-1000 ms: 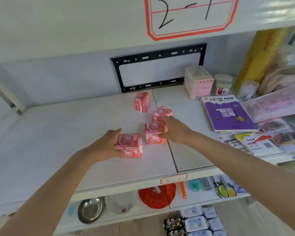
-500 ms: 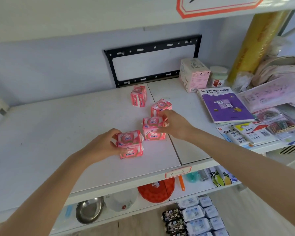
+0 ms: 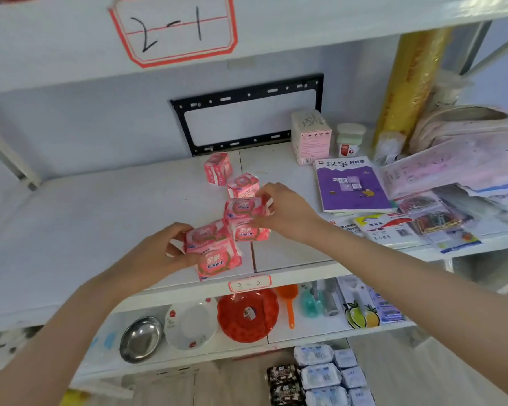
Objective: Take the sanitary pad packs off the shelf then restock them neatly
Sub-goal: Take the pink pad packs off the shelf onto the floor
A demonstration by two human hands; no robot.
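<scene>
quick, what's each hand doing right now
Left hand: grips the nearest pink pad pack.
Right hand: pinches the next pink pack behind it.

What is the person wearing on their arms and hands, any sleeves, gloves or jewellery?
Nothing shows. The left forearm and right forearm are bare to the frame edge, with no sleeve in view. The left hand and right hand have no gloves, and no ring, watch or bracelet is visible.
</scene>
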